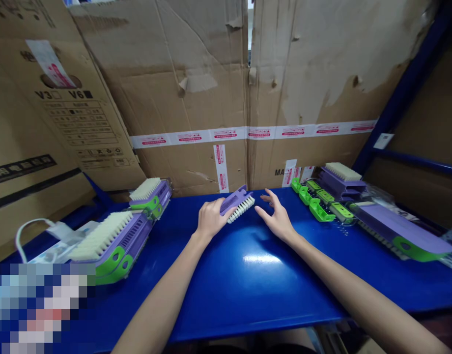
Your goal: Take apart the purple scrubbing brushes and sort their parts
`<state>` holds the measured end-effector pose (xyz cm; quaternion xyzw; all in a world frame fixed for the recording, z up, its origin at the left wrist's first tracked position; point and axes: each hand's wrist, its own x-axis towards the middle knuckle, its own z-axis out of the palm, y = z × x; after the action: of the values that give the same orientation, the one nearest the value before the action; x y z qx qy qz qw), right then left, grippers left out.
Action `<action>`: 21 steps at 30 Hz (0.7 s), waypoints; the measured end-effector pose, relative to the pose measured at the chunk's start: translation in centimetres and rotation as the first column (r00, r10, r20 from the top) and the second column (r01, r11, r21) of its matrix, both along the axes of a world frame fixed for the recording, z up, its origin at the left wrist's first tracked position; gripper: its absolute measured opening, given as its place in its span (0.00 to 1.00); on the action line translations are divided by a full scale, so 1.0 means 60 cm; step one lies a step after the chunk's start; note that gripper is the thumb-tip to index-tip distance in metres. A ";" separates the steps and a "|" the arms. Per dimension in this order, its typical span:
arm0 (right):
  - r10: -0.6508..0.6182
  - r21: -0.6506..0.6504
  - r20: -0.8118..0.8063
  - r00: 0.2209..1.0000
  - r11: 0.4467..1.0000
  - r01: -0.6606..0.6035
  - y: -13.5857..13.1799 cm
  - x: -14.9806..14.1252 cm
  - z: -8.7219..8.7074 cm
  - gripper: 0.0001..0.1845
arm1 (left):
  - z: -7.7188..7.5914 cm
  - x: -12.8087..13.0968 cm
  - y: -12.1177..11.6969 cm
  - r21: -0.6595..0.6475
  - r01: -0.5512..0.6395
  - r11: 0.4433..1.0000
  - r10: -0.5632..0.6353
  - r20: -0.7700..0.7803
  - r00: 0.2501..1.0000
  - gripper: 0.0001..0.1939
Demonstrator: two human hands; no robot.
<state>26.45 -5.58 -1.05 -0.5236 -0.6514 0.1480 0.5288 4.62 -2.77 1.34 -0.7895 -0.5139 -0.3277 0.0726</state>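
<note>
Around a purple brush head [236,202] with cream bristles, the fingers of my left hand [210,216] are closed. The brush is tilted above the middle of the blue table, its bristles facing down and to the right. A short gap separates it from my right hand [275,216], whose fingers are spread with nothing in them. Farther right lie green plastic parts [321,211] in a row, with small green pieces [325,196] beside them.
Purple-and-green brushes [100,241] are stacked bristles up at left, with more [150,196] behind. At right are purple brush parts [342,184] and a long purple brush [403,226]. Cardboard sheets [189,98] wall the back of the blue table [218,295]. A white cable [21,236] lies left.
</note>
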 end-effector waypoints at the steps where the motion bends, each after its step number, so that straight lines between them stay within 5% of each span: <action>1: 0.006 -0.015 -0.013 1.000 1.000 -0.006 0.000 0.001 -0.001 0.36 | 0.001 0.001 -0.001 -0.046 -0.044 0.998 0.046 0.055 0.997 0.22; 9: 0.102 -0.095 -0.061 0.993 0.990 -0.107 0.000 -0.006 -0.007 0.36 | 0.006 0.008 -0.008 -0.168 -0.056 0.984 0.090 0.199 0.976 0.21; 16: 0.148 -0.126 -0.143 0.979 0.978 -0.166 -0.001 -0.011 -0.005 0.37 | -0.008 0.015 -0.009 0.119 0.118 0.986 -0.118 -0.004 0.993 0.22; 21: 0.080 -0.159 -0.144 0.986 0.982 -0.103 0.004 -0.009 -0.012 0.36 | -0.007 0.014 -0.009 0.181 0.217 0.959 -0.193 -0.140 0.971 0.19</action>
<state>25.94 -5.34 -1.77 -0.5237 -0.6226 0.2615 0.5194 5.45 -3.32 0.92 -0.8460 -0.3892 -0.3338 0.1460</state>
